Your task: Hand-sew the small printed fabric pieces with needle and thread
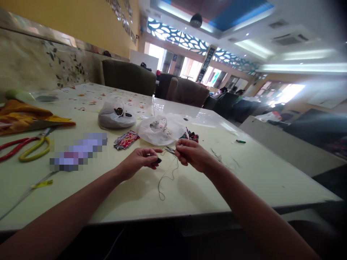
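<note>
Above the near part of the table, my left hand (142, 159) is closed, pinching a small dark piece of fabric (156, 161) with some red and purple in it. My right hand (191, 153) grips small metal scissors (170, 149), their blades pointing left toward my left fingertips. A thin thread (162, 195) dangles between both hands and ends in a loop over the tabletop. Just beyond the hands lie a stack of red patterned fabric strips (127, 139) and a bundle of dark patterned fabric (192, 135), partly hidden by a plastic bag.
Two white plastic bags, one with dark contents (115, 121) and one puffy (154, 133), stand mid-table (257, 173). Large scissors with red and yellow handles (34, 151) lie left, beside orange cloth (24, 117) and a blurred-out object with a cable. Thread scraps (217, 155) and a green item (240, 141) lie right.
</note>
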Demonstrator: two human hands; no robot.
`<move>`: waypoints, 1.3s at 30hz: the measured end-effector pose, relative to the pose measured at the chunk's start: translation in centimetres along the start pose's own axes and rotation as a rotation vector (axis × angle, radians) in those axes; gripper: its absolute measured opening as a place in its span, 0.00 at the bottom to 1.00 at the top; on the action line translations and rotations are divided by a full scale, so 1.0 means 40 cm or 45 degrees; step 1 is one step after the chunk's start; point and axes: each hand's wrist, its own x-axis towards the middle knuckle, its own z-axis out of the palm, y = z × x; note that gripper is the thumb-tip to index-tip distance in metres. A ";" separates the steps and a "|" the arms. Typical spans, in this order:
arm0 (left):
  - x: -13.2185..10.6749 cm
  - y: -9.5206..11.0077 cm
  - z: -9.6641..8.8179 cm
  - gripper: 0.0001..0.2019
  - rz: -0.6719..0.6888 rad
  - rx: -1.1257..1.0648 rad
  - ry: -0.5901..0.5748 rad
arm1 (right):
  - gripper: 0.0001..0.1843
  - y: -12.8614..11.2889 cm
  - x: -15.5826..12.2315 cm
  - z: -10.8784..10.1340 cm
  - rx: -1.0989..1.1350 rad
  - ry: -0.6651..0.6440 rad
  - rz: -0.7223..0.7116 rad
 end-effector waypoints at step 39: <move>-0.003 0.084 -0.061 0.06 0.241 -0.546 0.344 | 0.15 0.097 -0.271 -0.220 -0.534 0.546 -0.150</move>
